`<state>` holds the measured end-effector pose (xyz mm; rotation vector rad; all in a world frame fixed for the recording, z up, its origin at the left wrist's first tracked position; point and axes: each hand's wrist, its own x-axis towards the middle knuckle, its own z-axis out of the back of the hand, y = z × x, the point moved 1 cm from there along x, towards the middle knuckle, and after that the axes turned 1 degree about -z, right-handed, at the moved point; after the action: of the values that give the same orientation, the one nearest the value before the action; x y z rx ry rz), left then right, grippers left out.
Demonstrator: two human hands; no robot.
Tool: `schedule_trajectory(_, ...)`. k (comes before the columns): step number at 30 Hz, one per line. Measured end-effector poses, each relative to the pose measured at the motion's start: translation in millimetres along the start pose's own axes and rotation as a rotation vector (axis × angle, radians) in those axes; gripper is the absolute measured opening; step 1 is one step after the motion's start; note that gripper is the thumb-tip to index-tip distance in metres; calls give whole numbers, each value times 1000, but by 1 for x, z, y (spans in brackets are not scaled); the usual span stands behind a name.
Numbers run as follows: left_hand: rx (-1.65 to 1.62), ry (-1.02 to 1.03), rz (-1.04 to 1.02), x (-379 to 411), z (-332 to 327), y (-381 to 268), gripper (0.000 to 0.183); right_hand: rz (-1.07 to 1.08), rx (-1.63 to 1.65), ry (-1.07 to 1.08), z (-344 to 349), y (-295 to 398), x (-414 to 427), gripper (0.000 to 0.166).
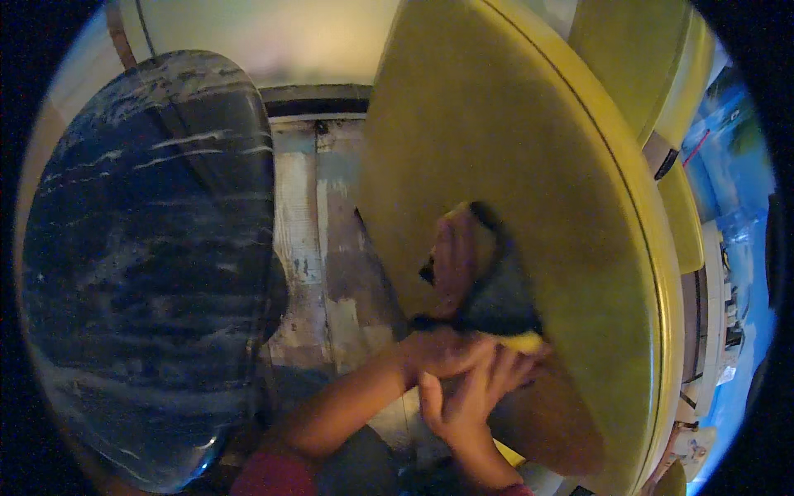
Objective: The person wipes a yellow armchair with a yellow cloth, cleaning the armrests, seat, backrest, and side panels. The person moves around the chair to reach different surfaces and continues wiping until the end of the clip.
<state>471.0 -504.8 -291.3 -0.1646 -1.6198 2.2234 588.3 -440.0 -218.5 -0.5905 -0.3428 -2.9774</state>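
Note:
Both hands meet low at the centre right, against a large glossy yellow-brown panel with a curved edge (496, 142). My left hand (450, 354) comes from the lower left, below a dark grey piece, perhaps cloth (505, 294). My right hand (477, 387) overlaps it, thumb apart and fingers spread towards a small bright yellow piece (522, 342). Blur and overlap hide what either hand grips. Above them a blurred hand-like shape (456, 257) shows against the panel, perhaps a reflection. A brown rounded shape (558, 421), possibly a leg or a reflection, lies to the right.
A dark, streaked oval panel (149, 248) fills the left side. Worn, patchwork-patterned planks (304, 217) run between the two panels. Further yellow-green panels (626, 62) stand at the upper right. A blue patterned surface (744, 260) lies along the right rim.

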Motion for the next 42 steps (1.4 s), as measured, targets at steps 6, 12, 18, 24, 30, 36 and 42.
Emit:
schedule_trajectory(6,44,-297,-432,13,-29,8,59,56,-338,155,-29,-35,-42,63)
schedule_trajectory(12,-118,357,-8,-73,-75,107,57,68,-227,263,-72,-50,-80,72)
schedule_trajectory(18,-35,-209,-518,-27,-52,-12,55,-42,43,65,-25,-51,-87,68)
schedule_trajectory(24,6,-139,-422,-39,-104,64,54,-11,-248,86,-79,-75,-131,65)
schedule_trajectory(30,-152,197,-178,-111,-133,84,54,130,-316,119,-62,-87,-153,67)
schedule_trajectory(36,-50,-245,-801,-85,-96,-65,51,73,-209,-106,15,-94,-149,59)
schedule_trajectory(42,245,-352,-776,-98,-167,36,48,28,-352,-134,-32,-99,-176,51)
